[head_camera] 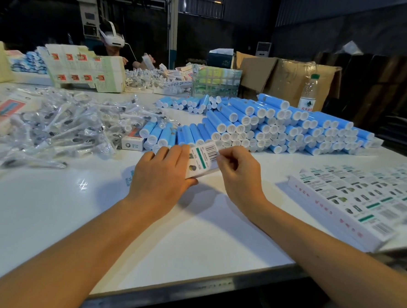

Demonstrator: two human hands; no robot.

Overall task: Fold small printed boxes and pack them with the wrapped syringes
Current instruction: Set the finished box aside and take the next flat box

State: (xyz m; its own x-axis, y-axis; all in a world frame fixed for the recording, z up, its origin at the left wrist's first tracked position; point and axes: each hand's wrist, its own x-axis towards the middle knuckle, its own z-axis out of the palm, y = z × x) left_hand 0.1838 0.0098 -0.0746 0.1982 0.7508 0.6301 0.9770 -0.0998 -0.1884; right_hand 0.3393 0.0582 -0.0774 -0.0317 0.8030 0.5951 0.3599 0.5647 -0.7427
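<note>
A small white printed box (203, 159) with a barcode and a green stripe sits between both my hands just above the white table (51, 216). My left hand (162, 172) grips its left side, fingers curled over the top and thumb underneath. My right hand (238, 172) pinches its right end at the barcode. A heap of clear-wrapped syringes (63, 126) lies to the left. Rows of packed printed boxes (361, 199) lie flat at the right.
Blue tubes with white caps (282, 127) are stacked behind the hands. One small box (133, 143) lies by the syringe heap. Another person wearing a headset (113, 41) works at the far side, behind flat printed box sheets (84, 68). Cardboard cartons (286, 75) and a water bottle (308, 93) stand at the back right.
</note>
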